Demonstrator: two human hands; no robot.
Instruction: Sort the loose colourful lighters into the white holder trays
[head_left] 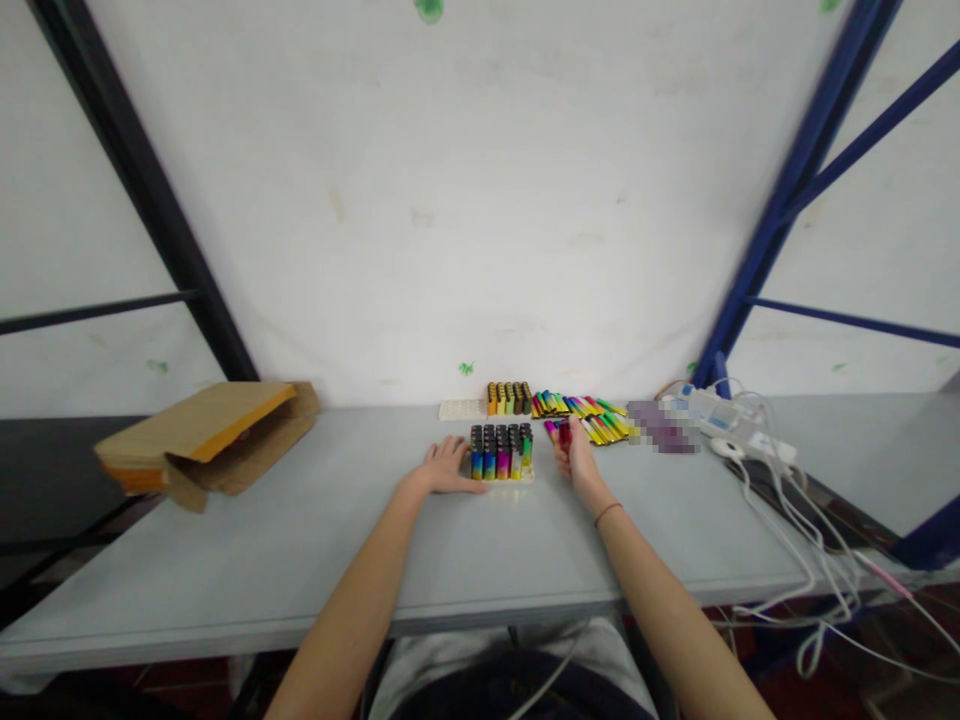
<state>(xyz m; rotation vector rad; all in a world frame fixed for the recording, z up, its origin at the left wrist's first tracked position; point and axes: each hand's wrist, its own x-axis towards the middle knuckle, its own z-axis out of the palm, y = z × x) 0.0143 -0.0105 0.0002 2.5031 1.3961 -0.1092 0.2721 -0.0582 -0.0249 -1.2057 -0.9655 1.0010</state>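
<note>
A small pale tray (529,477) holds rows of upright lighters (502,458) with black tops and shiny blue, pink, silver and green bodies. My left hand (448,466) lies at the tray's left side, fingers spread and thumb along its front edge. To the right of the tray, my right hand (579,468) is closed around a dark red lighter (565,433), held upright just above the table. Beyond that hand lies a loose pile of shiny multicoloured lighters (609,428), partly covered by the fingers.
Behind the tray stand more lighters (509,398), yellow to brown, beside a white holed tray (462,409). An open cardboard box (217,430) is at the left. A blurred purple patch (664,426), a power strip (720,408) and tangled white cables (787,500) occupy the right.
</note>
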